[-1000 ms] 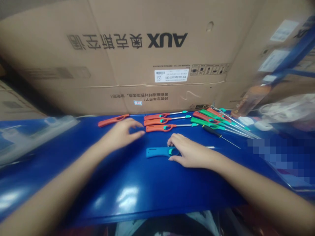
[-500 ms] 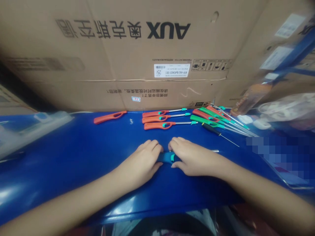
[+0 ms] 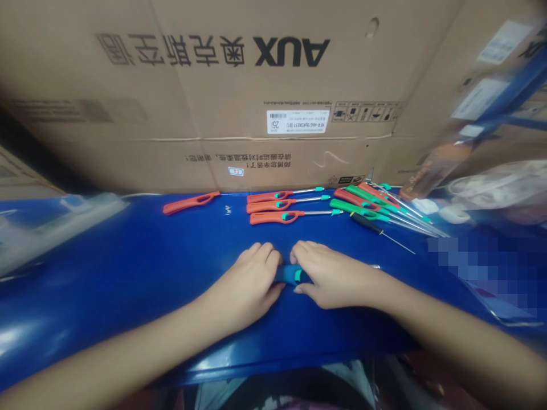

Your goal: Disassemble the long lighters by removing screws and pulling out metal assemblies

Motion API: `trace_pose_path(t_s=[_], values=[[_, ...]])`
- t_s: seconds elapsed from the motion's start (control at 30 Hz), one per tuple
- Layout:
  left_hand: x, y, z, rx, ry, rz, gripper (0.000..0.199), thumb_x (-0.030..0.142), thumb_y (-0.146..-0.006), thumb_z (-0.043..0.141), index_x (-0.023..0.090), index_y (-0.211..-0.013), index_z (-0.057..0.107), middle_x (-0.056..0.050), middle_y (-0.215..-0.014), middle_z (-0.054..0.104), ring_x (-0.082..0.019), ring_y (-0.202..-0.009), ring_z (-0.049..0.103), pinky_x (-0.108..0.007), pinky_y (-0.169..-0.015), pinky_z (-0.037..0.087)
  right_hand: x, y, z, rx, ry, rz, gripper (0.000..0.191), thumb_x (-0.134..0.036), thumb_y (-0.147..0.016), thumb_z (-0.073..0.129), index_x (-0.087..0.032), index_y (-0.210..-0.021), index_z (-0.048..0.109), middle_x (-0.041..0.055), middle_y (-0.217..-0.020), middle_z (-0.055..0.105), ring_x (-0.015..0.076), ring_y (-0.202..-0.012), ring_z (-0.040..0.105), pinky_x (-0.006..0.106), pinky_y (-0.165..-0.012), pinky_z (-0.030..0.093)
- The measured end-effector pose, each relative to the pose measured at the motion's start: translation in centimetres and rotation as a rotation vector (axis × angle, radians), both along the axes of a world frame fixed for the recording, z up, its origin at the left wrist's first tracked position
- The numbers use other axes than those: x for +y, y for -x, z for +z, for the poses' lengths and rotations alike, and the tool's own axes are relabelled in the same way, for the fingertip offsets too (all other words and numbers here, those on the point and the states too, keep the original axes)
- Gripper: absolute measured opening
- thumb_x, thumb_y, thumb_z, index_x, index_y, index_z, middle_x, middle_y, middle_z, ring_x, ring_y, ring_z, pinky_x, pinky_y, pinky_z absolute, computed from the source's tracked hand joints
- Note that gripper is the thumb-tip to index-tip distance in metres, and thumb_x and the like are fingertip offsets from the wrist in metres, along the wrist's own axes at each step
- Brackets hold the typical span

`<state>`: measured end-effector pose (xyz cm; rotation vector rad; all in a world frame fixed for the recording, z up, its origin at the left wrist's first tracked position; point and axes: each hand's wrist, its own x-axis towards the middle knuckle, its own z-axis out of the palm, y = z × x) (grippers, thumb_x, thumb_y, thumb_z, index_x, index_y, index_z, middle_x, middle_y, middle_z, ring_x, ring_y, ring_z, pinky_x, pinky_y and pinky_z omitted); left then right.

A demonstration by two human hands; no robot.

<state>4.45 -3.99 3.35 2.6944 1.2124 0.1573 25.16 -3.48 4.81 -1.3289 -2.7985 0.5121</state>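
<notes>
Beyond both hands stands a cardboard box [image 3: 205,91], above the blue table [image 3: 171,250]. The left hand [image 3: 256,279] curls around one end of the blue lighter [image 3: 290,274]; the right hand [image 3: 327,273] grips the same lighter by its trigger end, thumb and fingers on opposite sides. Past the right hand lie three orange lighters [image 3: 273,217] and, farther right, a screwdriver [image 3: 370,225].

Glossy blue tabletop [image 3: 171,250], seemingly plastic
</notes>
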Motion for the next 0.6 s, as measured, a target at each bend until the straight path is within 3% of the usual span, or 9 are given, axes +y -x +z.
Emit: trace_pose_path(t_s=[0.13, 0.33, 0.5, 0.6], values=[[1.0, 0.5, -0.8, -0.069, -0.035, -0.044, 0.024, 0.035, -0.094, 0.062, 0.017, -0.11, 0.059, -0.009, -0.107, 0.059, -0.028, -0.099, 0.055, -0.045, -0.088, 0.05, 0.3, -0.2, -0.3, 0.073, 0.012, -0.02, 0.025, -0.025, -0.085, 0.067, -0.014, -0.104, 0.054, 0.0126, -0.107, 0.059, 0.0262, -0.099, 0.057, 0.038, -0.087, 0.046], [2.7, 0.7, -2.4, -0.169, -0.087, -0.14, 0.032, 0.041, -0.102, 0.05, 0.022, -0.127, 0.057, -0.009, -0.11, 0.06, -0.027, -0.1, 0.054, -0.043, -0.09, 0.048, 1.5, -0.8, -0.7, 0.155, 0.006, -0.075, 0.025, -0.022, -0.078, 0.064, -0.018, -0.101, 0.053, 0.0098, -0.102, 0.061, 0.0254, -0.094, 0.059, 0.036, -0.082, 0.046], [3.3, 0.8, -2.9, -0.31, -0.015, -0.066, 0.029, 0.041, -0.102, 0.049, 0.021, -0.121, 0.058, -0.008, -0.113, 0.061, -0.025, -0.103, 0.056, -0.043, -0.093, 0.047, 3.3, -2.2, -1.0, 0.31, 0.07, -0.135, 0.035, -0.03, -0.078, 0.073, -0.02, -0.105, 0.053, 0.0061, -0.106, 0.064, 0.0214, -0.094, 0.061, 0.033, -0.081, 0.046], [3.4, 0.9, -2.9, -0.402, 0.018, -0.018, 0.029, 0.041, -0.103, 0.047, 0.02, -0.121, 0.055, -0.009, -0.115, 0.06, -0.025, -0.105, 0.057, -0.042, -0.095, 0.048, 4.4, -2.7, -1.5, 0.406, 0.112, -0.158, 0.034, -0.03, -0.08, 0.074, -0.02, -0.105, 0.054, 0.0028, -0.098, 0.065, 0.0182, -0.085, 0.061, 0.031, -0.076, 0.047]])
